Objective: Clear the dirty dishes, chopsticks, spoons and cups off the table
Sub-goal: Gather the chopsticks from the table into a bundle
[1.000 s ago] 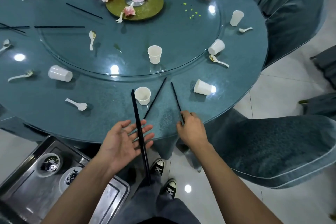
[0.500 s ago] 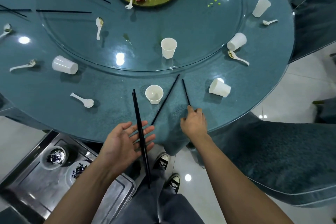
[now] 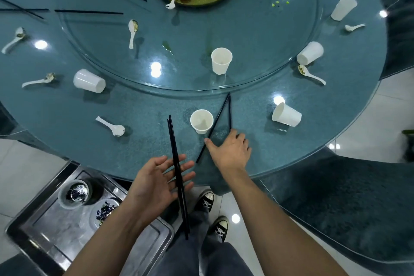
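Left hand (image 3: pixel 156 180) lies palm up at the near edge of the desk (image 3: pixel 145 141). Its fingers are straight and spread, and a black chopstick pair (image 3: pixel 177 170) rests across them ungripped.

Risk: any tilt may slide the pair to the floor or onto the steel tray (image 3: pixel 44 237) below.

Right hand (image 3: pixel 230 152) presses flat, fingers spread, on the near ends of two loose chopsticks (image 3: pixel 218 116) lying in a V. The upright cup (image 3: pixel 201 121) stands just beside the left stick and may topple if they are swept. Open room lies right of the hand, toward the tipped cup (image 3: pixel 286 115).
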Demonstrator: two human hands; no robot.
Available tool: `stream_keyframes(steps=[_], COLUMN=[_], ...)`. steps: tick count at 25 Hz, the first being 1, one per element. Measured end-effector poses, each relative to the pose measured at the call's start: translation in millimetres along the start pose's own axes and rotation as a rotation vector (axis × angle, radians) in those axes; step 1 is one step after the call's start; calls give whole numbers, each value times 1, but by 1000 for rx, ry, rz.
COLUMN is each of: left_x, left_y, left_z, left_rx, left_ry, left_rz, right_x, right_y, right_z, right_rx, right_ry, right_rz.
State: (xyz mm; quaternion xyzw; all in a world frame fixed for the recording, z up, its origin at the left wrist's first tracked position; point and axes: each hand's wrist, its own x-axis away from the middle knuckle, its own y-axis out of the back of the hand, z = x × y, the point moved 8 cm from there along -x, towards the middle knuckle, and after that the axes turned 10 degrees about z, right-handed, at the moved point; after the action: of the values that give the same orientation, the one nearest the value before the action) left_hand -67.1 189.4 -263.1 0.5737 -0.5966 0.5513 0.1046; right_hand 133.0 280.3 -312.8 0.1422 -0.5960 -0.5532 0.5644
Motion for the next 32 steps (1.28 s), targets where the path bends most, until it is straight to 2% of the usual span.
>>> stream_keyframes(steps=[6,11,17,22,27,32], left_x=[-8,-19,-38,-49,-56,-67], left_y=[5,-2,-23,-42,-61,-91], left_z=[-5,-4,-1,6,9,3], left_rx=[14,-1,-39,-59,-60,-27], left_ry=[0,17,47,66,71,44], left_rz=[-18,-19,11,40,62,98], right_x=[-12,-17,-17,-9,8,51], right_y=[-5,3,-3,3,13,59], right_z=[11,-26,-63,-68,-76,-80], right_rx=[13,14,-65,14,-236,-553], right_ry=[-34,-66,-149,-106,-20,120], right_rz=[0,-40,66,41,118,106])
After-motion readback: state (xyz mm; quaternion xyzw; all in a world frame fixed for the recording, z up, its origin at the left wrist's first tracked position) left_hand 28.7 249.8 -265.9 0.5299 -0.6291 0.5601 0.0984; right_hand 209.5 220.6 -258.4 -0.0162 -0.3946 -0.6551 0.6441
